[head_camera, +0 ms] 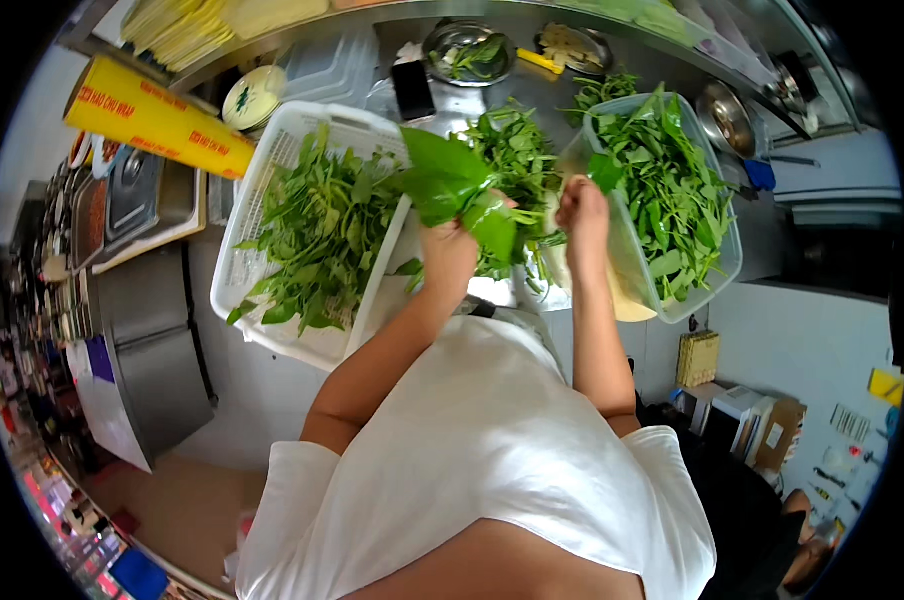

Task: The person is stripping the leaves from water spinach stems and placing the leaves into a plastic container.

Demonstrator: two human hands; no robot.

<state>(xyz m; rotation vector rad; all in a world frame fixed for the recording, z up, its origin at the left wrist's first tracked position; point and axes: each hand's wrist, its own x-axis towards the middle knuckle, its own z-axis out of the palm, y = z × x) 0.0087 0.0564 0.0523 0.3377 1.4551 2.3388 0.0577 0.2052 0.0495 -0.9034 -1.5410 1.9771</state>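
Observation:
My left hand [450, 251] grips a sprig of leafy greens [448, 176] with broad leaves, its cut stems pointing right. My right hand [583, 210] is just across from those stems, fingers curled in, with a small green leaf [604, 172] at the fingertips. Behind both hands a pile of greens [516, 139] lies on the steel counter [452, 101]. To the left, a white perforated plastic basket [227, 251] holds long-stemmed greens [324, 232]. Close by my right hand stands a translucent plastic tub [731, 232] full of leaves [669, 202].
A yellow cling wrap box [159, 116] juts in at the upper left. At the back are a black phone [413, 90], a metal bowl [431, 56] with greens, and a yellow-handled tool [540, 61]. An overhead shelf [452, 9] crosses the top. Another person [729, 487] is at the lower right.

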